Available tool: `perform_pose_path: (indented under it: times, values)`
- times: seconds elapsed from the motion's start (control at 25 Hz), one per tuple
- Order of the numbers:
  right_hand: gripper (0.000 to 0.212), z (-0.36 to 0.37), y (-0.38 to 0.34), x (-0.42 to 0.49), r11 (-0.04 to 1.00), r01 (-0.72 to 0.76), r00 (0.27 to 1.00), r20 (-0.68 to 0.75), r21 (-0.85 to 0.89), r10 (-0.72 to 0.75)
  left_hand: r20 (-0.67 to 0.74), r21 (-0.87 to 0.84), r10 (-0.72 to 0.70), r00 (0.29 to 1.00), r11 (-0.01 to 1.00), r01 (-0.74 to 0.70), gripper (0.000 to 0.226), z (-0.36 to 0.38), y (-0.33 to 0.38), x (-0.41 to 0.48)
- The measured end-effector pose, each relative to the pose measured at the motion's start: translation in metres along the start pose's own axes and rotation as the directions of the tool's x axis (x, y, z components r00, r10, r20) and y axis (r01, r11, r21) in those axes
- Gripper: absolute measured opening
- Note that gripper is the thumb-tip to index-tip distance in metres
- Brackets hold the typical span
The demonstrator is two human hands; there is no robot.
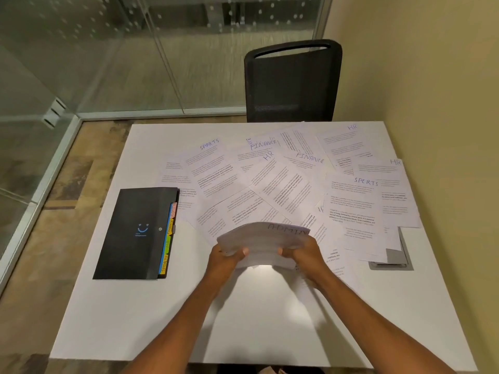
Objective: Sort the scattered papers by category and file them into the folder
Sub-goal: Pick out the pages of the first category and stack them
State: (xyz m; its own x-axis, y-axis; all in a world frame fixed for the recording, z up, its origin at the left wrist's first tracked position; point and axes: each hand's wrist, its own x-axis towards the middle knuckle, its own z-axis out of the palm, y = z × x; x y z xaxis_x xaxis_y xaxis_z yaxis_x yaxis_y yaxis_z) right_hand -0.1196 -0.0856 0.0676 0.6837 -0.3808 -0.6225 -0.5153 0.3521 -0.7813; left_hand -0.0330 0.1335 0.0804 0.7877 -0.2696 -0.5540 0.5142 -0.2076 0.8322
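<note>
Both hands hold one sheet headed ADMIN, lifted a little above the white table and blurred by motion. My left hand grips its left edge, my right hand its right edge. Beyond it, many printed papers lie scattered and overlapping, among them a SPORTS sheet, a FINANCE sheet, an HR sheet and a second SPORTS sheet. A black expanding folder lies shut at the left, with coloured tabs marked SPORTS, FINANCE and ADMIN along its right edge.
A black mesh chair stands at the table's far side. A grey cable hatch is set in the table at the right, partly under papers. Glass walls close the left and back; a plain wall runs along the right.
</note>
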Motion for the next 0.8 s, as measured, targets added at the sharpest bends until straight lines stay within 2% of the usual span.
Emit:
perform_pose_path:
  times: [0.24, 0.32, 0.48, 0.64, 0.8]
  values:
    - [0.053, 0.0, 0.008, 0.008, 0.998, 0.039, 0.999, 0.032, -0.057, -0.037, -0.009, 0.025, -0.023, 1.0, 0.999, 0.023, 0.051, -0.002, -0.015, 0.014]
    - [0.051, 0.0, 0.009, 0.007, 0.997, 0.052, 0.998, 0.05, -0.053, -0.049, -0.008, 0.036, -0.014, 1.0, 0.999, 0.014, 0.045, -0.002, -0.014, 0.011]
    - [0.038, -0.007, -0.001, 0.006, 0.993, 0.104, 0.992, 0.078, -0.046, -0.101, 0.033, 0.022, 0.024, 0.999, 0.999, -0.025, 0.031, -0.007, 0.003, 0.004]
    - [0.021, -0.016, -0.02, -0.009, 0.985, 0.171, 0.984, 0.046, 0.006, -0.171, 0.087, -0.056, 0.031, 0.996, 0.998, -0.026, 0.032, -0.016, 0.029, -0.009]
    - [0.029, -0.023, -0.028, -0.021, 0.983, 0.16, 0.987, 0.016, 0.092, -0.162, 0.132, -0.122, -0.003, 0.991, 0.992, 0.02, 0.031, -0.026, 0.041, -0.021]
